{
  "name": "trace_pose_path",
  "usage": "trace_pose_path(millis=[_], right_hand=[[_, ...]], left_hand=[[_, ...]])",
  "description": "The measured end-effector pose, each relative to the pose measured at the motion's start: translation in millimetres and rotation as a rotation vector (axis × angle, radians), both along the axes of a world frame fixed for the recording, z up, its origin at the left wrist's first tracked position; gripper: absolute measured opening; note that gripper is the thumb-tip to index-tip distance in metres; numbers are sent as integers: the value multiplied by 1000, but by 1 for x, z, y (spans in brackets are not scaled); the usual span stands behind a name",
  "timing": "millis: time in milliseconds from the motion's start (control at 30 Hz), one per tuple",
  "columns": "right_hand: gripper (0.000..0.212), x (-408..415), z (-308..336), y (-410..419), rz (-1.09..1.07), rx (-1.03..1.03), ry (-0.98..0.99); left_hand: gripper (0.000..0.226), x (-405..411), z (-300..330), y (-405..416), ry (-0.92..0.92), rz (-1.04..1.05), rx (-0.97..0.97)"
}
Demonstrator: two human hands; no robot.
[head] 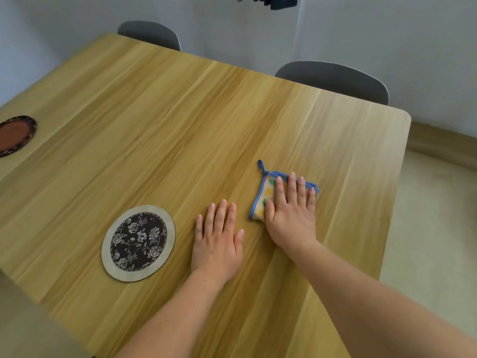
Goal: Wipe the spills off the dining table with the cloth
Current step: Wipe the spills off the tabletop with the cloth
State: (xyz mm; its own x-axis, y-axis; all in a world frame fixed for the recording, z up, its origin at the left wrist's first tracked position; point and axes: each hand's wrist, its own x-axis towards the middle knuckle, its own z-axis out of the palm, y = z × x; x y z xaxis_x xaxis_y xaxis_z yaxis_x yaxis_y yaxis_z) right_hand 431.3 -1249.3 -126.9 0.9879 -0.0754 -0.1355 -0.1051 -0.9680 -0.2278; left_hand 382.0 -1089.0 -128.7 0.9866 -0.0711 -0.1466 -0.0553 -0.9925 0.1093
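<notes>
Here the fingers (293,187) of the right hand (290,215) lie straight and close together, flat on top of the cloth (265,200), pressing it down on the wooden surface (180,125). The fingertips reach the cloth's far edge, and the thumb lies along its left part. The cloth is small and squarish, pale with yellow and green spots and a blue border, and a blue loop (262,167) sticks out from its far left corner. It sits in the near right part of the surface, mostly hidden under the hand.

Just to the left, the left hand (216,244) rests palm down on the bare wood, its fingers straight and slightly spread, holding nothing. It is near the cloth but not touching it. Both bare forearms come in from the lower right edge of the view.

Left of the left hand lies a round mat (138,242) with a pale rim and a dark middle printed with white flowers. Well apart, at the far left edge, sits a second round mat (15,135) with a reddish-brown centre and a dark rim.

Two grey chair backs (335,78) show behind the far edge of the surface, in front of a pale wall. No spill can be made out on the wood.
</notes>
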Motion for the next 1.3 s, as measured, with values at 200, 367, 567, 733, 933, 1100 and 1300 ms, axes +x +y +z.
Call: trace_pose_path(millis=[200, 367, 567, 733, 933, 1100, 1300], right_hand=[[62, -80, -4, 9, 73, -75, -39], [62, -93, -4, 9, 77, -114, -55], [62, -94, -5, 10, 76, -120, -49], [62, -93, -3, 9, 80, -115, -46], [62, -92, -4, 7, 71, -105, -34], [63, -89, -1, 8, 86, -71, 37], [57, -73, 19, -4, 93, 47, -8]], left_hand=[[65, -4, 2, 4, -40, 7, -64], [64, -3, 0, 5, -51, 11, -85], [61, -5, -6, 8, -83, 13, -80], [61, -4, -7, 7, -93, 22, -84], [61, -4, -3, 6, -92, 27, -88], [61, -4, -1, 7, -81, 31, -77], [62, -5, 1, 5, -88, 44, -70]])
